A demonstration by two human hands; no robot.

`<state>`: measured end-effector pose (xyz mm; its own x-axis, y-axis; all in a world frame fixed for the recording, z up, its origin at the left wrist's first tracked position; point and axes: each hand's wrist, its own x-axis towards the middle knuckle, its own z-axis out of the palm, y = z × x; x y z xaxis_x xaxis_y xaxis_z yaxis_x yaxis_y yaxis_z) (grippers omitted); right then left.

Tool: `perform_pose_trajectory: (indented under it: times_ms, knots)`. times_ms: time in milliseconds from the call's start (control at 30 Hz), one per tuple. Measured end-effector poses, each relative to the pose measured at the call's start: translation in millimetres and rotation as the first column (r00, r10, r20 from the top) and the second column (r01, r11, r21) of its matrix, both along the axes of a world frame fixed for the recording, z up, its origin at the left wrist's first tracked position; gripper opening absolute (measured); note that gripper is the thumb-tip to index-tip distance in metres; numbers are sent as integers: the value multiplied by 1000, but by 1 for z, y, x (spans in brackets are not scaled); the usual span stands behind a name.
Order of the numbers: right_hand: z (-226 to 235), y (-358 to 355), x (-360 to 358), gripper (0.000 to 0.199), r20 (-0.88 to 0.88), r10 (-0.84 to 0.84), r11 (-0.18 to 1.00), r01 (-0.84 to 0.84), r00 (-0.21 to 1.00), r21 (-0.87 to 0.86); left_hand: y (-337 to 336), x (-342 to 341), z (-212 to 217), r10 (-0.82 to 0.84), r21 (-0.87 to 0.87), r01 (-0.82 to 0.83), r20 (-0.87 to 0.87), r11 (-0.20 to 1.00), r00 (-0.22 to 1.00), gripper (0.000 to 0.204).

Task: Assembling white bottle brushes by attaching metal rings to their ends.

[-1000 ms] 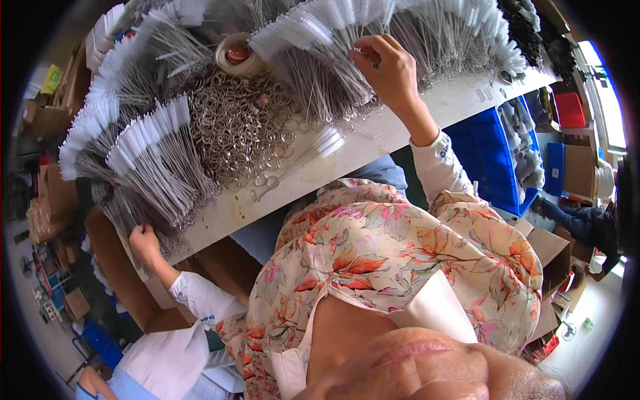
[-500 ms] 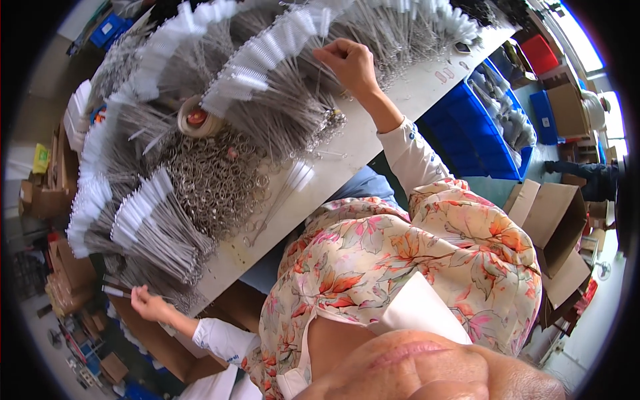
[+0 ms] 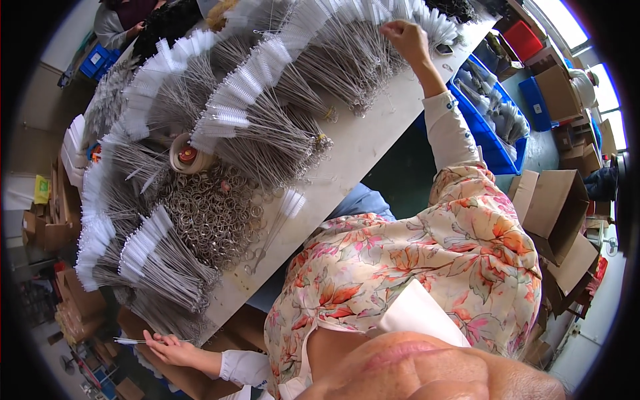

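My left hand [image 3: 167, 348] is off the table's near left corner, fingers curled round a thin wire-handled brush [image 3: 129, 341] that sticks out to the left. Whether it holds more than one is unclear. Far out to the right, my right hand [image 3: 408, 41] is over fanned bundles of white-bristled wire brushes [image 3: 347, 53]. Its fingers are pinched together, and anything between them is too small to make out. Closer in, a brush bundle [image 3: 163, 260] lies beside a heap of metal rings [image 3: 207, 213]. A few loose brushes [image 3: 283, 213] lie near the table edge.
A round white container [image 3: 181, 155] with something red inside stands by the rings. Right of the table [image 3: 320, 190] is a blue bin [image 3: 493, 110] of bagged goods. Open cardboard boxes [image 3: 550, 207] are at my right. Another person [image 3: 120, 23] sits across the table.
My right hand has moved farther right and away along the brush bundles. My left hand has shifted down and a little right, still with the brush. The whole view has shifted slightly.
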<state>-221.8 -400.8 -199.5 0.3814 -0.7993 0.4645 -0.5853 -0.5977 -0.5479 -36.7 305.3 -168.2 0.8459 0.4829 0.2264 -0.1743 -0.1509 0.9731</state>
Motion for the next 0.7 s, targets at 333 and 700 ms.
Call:
perform_pose_trajectory:
  times_ms: [333, 700]
  knots:
    - [9, -35, 3, 19, 614, -77, 942, -144, 785, 303, -4, -4, -10, -147, -158, 148, 19, 976, 989, 34]
    - [2, -119, -32, 31, -188, -70, 997, 77, 980, 29, -8, -14, -21, -167, -253, 164, 13, 953, 986, 33]
